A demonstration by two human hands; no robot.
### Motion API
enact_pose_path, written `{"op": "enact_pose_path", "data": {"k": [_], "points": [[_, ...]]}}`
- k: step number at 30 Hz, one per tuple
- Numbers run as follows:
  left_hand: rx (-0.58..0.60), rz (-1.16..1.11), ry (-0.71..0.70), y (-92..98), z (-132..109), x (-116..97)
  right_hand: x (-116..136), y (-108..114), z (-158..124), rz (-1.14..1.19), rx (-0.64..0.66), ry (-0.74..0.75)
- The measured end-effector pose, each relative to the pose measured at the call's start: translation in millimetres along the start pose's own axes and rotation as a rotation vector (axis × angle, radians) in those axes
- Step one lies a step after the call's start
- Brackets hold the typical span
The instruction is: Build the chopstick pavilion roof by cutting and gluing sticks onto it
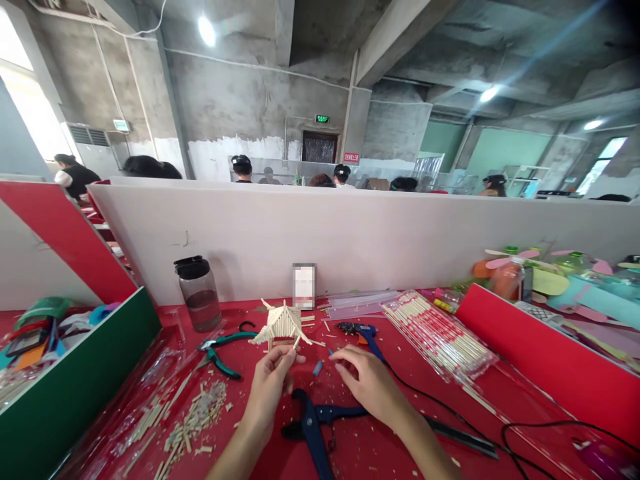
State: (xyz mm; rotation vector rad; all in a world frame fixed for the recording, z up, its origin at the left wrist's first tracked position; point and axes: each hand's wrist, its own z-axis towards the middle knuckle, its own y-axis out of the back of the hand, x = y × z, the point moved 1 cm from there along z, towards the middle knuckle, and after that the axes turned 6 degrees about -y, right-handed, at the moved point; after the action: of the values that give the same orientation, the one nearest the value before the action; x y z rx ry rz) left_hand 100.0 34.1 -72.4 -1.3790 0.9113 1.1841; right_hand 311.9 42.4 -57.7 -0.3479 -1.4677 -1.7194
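A small pavilion-like model of pale wooden sticks (284,323) stands near the middle of the red table. My left hand (274,373) is at its front edge, thumb and fingers pinched on a short pale stick (297,343) by the roof corner. To the right, my right hand (364,375) has its fingertips close together near a small blue pointed item (331,352); whether it grips that item is unclear. A small blue piece (318,368) lies between the hands. Below them is a dark blue cutter (314,427).
Green-handled pliers (223,353), a dark bottle (199,300) and stick scraps (197,413) are at left. A blue glue gun (365,333) with a black cable and packed sticks (440,333) are at right. A white partition (350,240) stands behind; people are beyond it.
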Motion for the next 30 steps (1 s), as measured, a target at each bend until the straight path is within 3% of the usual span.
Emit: {"op": "enact_pose_path", "data": {"k": [4,9,14,21,30], "points": [[0.054,0.012,-0.022,-1.9,-18.0,0.4,29.1,-22.2,-5.6,0.468,0.034,-0.112],[0.118,0.045,-0.013,-3.6,-44.7,2.2,34.7,-50.2,-12.4,0.804,0.034,-0.267],[0.199,0.101,-0.047,-4.9,-60.2,1.2,32.3,-53.1,-20.1,0.861,0.033,-0.280],[0.334,0.148,-0.071,1.0,-61.4,-0.4,26.9,-50.0,-24.7,0.848,0.046,-0.274],[0.616,0.155,-0.137,19.0,-71.8,-8.6,32.8,-35.7,-30.6,0.822,0.186,-0.279]]}}
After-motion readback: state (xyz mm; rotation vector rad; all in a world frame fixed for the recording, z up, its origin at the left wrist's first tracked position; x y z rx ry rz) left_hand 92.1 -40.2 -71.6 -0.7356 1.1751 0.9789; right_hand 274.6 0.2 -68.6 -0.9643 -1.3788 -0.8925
